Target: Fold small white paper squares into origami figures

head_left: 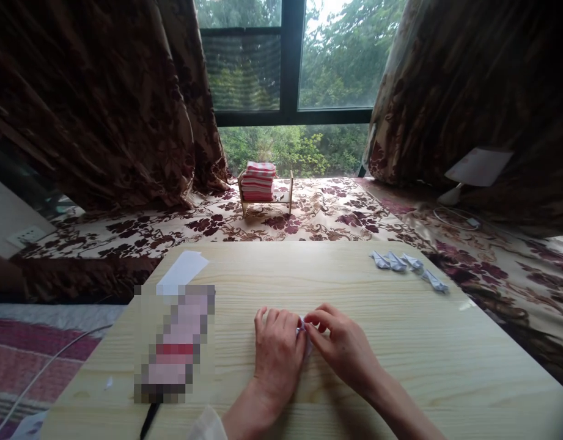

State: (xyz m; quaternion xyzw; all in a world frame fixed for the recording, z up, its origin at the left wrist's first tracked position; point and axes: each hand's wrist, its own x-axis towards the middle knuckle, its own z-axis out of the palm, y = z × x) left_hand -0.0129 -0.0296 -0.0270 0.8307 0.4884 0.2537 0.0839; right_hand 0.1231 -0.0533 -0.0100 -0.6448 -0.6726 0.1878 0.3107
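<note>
Mid-fold, I reckon. My left hand (276, 349) and right hand (344, 345) both pinch the paper piece (304, 332), fingers pressed together, near edge of the surface (400, 366). Next crease probably needs aligned edges and a firm press.

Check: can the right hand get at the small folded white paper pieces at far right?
Probably yes: only bare pale wooden tabletop lies between the right hand and the folded white paper pieces.
</note>
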